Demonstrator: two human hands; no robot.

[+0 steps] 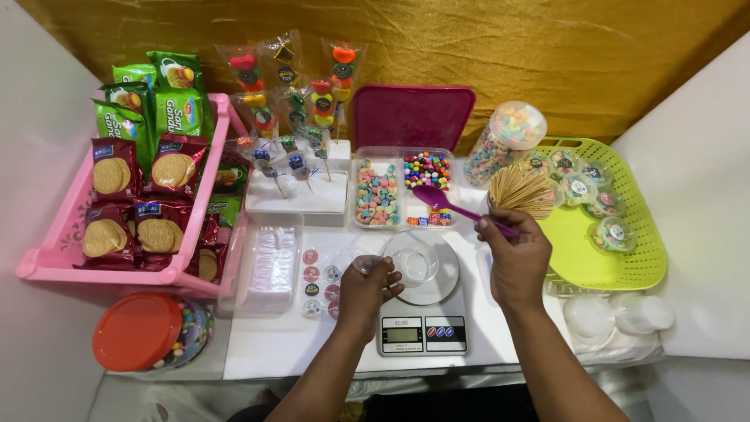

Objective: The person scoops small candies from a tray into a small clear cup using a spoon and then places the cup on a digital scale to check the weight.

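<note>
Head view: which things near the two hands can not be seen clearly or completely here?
- Clear cup on the kitchen scale, head view: transparent, so whether anything lies in it cannot be told.
- Small clear piece at the left hand: the fingers cover most of it.
- Purple spoon: its handle end is hidden in the right hand.
- Scale display: too small to read.
- Red-lidded jar: the lid hides most contents.

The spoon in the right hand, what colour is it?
Purple. The spoon, held by the right hand, shows best in the head view.
</note>
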